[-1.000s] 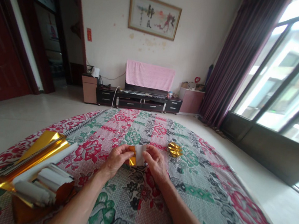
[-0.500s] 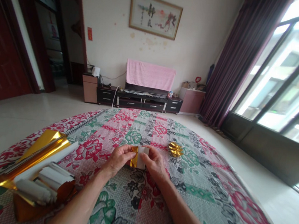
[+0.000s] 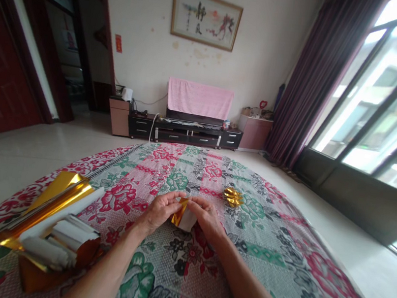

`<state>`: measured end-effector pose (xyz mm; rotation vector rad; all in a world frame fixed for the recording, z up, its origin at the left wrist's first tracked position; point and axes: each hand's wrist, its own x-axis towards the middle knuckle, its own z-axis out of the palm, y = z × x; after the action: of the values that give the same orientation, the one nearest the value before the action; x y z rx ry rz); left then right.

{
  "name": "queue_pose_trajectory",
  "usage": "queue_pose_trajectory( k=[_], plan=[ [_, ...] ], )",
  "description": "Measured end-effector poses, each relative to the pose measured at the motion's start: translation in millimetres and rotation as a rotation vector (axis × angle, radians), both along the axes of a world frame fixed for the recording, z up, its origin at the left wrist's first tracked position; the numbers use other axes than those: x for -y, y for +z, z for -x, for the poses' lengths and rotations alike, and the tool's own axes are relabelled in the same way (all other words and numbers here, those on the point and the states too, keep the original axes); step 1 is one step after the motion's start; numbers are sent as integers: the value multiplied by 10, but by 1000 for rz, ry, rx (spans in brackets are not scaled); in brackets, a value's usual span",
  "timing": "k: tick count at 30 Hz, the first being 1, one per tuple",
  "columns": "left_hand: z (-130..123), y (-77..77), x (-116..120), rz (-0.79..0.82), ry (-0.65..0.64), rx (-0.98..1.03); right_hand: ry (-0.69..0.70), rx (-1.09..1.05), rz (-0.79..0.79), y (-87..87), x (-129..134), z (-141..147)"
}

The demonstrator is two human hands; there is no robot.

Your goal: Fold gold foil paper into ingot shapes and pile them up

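Observation:
Between my hands is a small piece of gold foil paper (image 3: 187,221), its left part gold and its right part showing the white back. My left hand (image 3: 161,209) pinches its left upper edge between thumb and fingers. At the upper right, my right hand (image 3: 208,216) closes thumb and fingers on the same paper, hiding part of its top edge. Beyond my right hand, a crumpled gold foil bundle (image 3: 233,197) rests on the flowered cloth (image 3: 177,163). Rolled gold foil sheets (image 3: 51,211) lie to the left, with curled white-backed pieces (image 3: 73,235) in front of them.
The patterned cloth covers a rounded table. Across the tiled floor (image 3: 108,150) stands a low black cabinet (image 3: 185,134) with a pink cloth (image 3: 199,98) above it. A large window (image 3: 385,97) and purple curtain (image 3: 305,80) are at the right.
The paper has tilted, its lower end swinging slightly toward me. My right fingers have moved left along its top edge, closer to my left hand. The foil on the table stays put.

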<state>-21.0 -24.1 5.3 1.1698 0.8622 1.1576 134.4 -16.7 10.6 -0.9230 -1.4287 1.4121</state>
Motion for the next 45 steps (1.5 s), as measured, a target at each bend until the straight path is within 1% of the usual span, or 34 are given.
queue_pose_trajectory(
  k=[4,9,15,19,23,27,29,35,39,45],
  plan=[
    [-8,23,23,3,4,9,35,-6,-21,-19,-5,-17],
    [-10,11,25,5,-14,-17,11,-1,-3,-45,-19,-6],
    [9,-52,-12,-105,-26,-160,35,19,-15,-13,8,20],
    [14,-11,19,-114,-55,-194,-16,56,-33,35,30,31],
    [-13,47,82,-136,-86,-251,-79,60,-78,-1,0,40],
    [-49,30,103,-265,-9,-429,-133,75,-171,-73,-46,51],
    [-51,11,91,-292,16,-470,-154,95,-175,-82,-51,50],
    [-2,-30,23,-221,0,-390,-174,125,-136,-39,-31,22],
    [14,-41,2,-197,18,-350,-181,120,-121,-68,-52,14],
    [14,-61,-11,-216,59,-389,-181,124,-134,-121,-86,10]
  ],
)
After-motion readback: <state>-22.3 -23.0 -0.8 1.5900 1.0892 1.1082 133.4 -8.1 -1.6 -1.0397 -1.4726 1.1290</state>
